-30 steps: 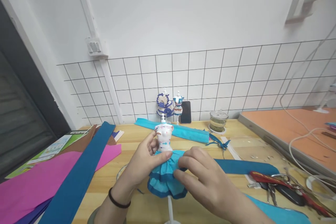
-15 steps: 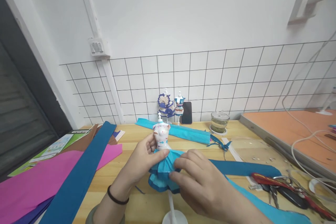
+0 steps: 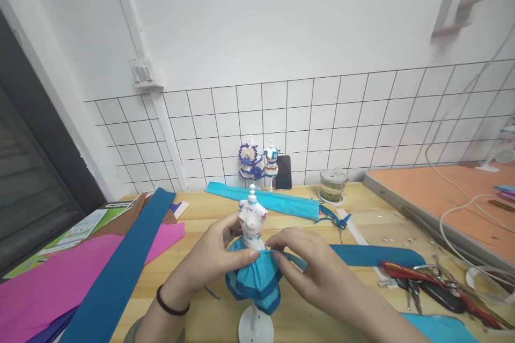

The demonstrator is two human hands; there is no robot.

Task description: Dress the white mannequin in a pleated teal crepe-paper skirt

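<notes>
A small white mannequin (image 3: 252,221) with paint marks stands upright on a round white base (image 3: 256,327) in front of me. Around its waist sits a light-blue paper skirt (image 3: 257,277) with a darker blue hem. My left hand (image 3: 221,246) is closed round the waist from the left, its thumb pressing the skirt's top edge. On the other side my right hand (image 3: 306,262) pinches the waist edge of the skirt between thumb and index finger. The back of the skirt is hidden.
Left lie pink paper (image 3: 92,262) and a dark-blue strip (image 3: 120,268). Behind are a light-blue strip (image 3: 277,201), two dressed mannequins (image 3: 251,163), a phone (image 3: 284,172) and a lidded glass cup (image 3: 333,186). Keys (image 3: 414,297) lie right, near an orange board (image 3: 450,193).
My right hand has moved up from the skirt's side to its waist edge. The mannequin has turned a little and sits slightly lower in view, with more of the skirt showing.
</notes>
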